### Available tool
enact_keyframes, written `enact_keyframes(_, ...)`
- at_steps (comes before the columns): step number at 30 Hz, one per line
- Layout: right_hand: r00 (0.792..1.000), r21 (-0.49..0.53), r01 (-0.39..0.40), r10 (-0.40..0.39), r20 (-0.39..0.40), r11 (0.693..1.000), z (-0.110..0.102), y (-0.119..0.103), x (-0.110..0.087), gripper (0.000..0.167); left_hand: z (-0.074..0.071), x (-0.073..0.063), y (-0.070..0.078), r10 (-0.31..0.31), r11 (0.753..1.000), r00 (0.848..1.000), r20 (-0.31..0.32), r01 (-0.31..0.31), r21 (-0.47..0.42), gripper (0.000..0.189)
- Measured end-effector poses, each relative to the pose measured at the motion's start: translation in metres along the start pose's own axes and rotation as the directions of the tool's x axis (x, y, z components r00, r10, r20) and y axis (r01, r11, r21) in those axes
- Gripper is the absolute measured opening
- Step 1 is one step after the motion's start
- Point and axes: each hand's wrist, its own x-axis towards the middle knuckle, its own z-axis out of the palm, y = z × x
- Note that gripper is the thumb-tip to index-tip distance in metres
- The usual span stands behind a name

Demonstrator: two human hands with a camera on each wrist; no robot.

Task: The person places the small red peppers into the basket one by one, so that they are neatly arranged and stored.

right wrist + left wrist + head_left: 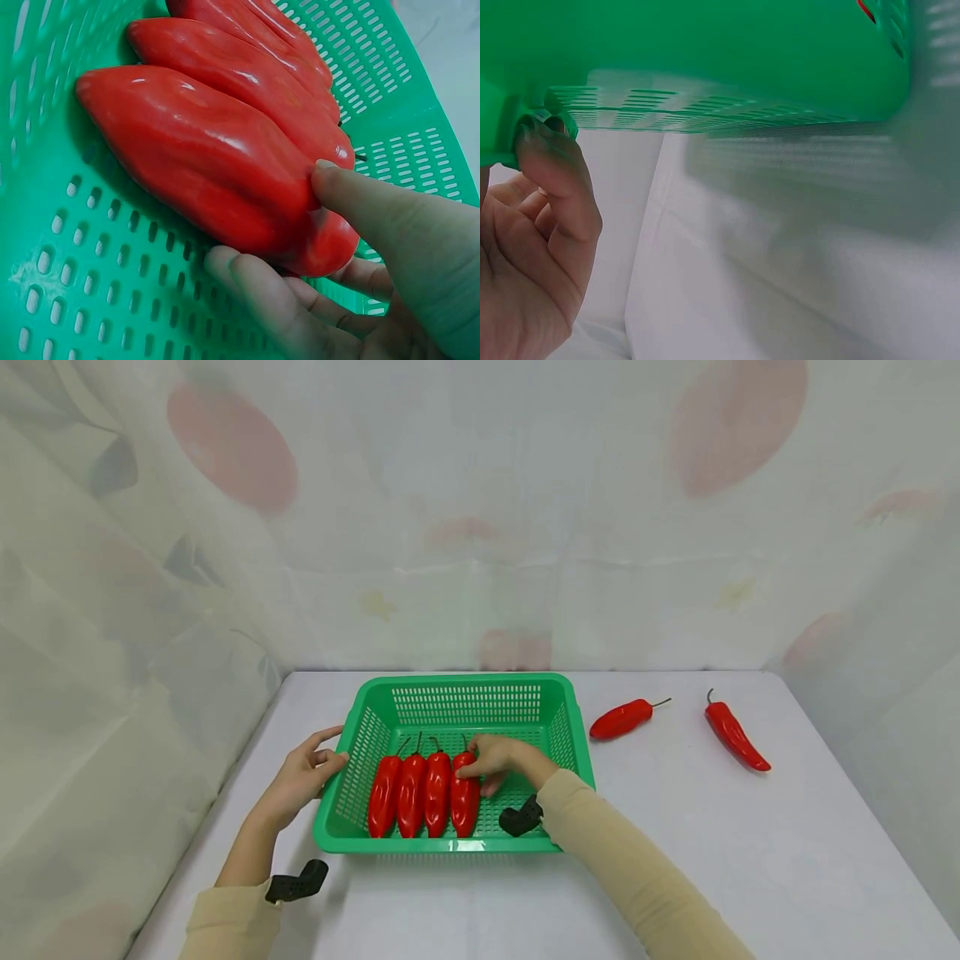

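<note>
Red glossy peppers (411, 795): 4 in 1 green basket (480, 846), 2 outside; 1 inside gripped w/ R hand (497, 758), basket pinched w/ L hand (295, 781).

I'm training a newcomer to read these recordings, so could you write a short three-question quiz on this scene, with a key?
1. Count: how many red peppers lie in the green basket, and how many on the table?
2. True or false: the left hand touches the left side of the green basket.
3. Multiple choice: counting from the left in the head view, which pepper in the row is the right hand touching with its thumb?
A) the first
B) the second
C) the fourth

Key:
1. Four in the basket, two on the table.
2. True.
3. C
</note>
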Motion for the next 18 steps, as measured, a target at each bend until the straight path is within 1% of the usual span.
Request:
enact_keyframes(7, 1.000, -0.001, -0.006, 0.006, 0.001, 1.000, 0.0000, -0.0011, -0.0011, 0.062, 0.0006, -0.0005, 0.0007, 0.001, 1.000, 1.000, -0.003, -0.001, 0.003, 0.061)
enact_keyframes(11, 1.000, -0.007, -0.007, 0.007, 0.015, 1.000, -0.0004, -0.0005, -0.0014, 0.063, 0.0005, -0.0006, 0.0005, 0.003, 1.000, 1.000, -0.006, -0.003, 0.005, 0.061)
enact_keyframes(18, 0.999, 0.008, -0.001, 0.001, 0.036, 1.000, -0.0016, 0.0003, -0.0013, 0.060, 0.0005, -0.0002, 0.0002, 0.000, 1.000, 1.000, -0.009, 0.000, 0.013, 0.062)
